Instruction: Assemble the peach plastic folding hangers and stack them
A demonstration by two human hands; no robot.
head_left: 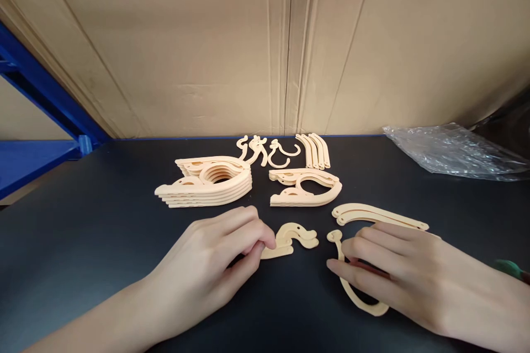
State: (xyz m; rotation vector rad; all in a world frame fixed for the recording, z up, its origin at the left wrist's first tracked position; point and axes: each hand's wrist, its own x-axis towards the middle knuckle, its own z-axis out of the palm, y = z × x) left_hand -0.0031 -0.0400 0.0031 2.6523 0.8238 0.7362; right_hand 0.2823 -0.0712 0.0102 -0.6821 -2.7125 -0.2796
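Note:
My left hand is closed, its thumb and index finger pinching one end of a beige plastic hanger piece with a curved, notched outer end. That piece looks like two layers lying together; its held end is hidden by my fingers. To the right, my right hand is closed around the stem of a beige hanger hook, with the thumb and fingertips across it. The hook's round end sticks out above the fingers. Just behind that hand lie curved beige hanger arms, partly covered by it.
A tall stack of folded beige hangers sits behind my left hand, with a lower stack beside it. Loose hooks and slim arms lie behind. A clear plastic bag rests at the back right. Cardboard walls the rear.

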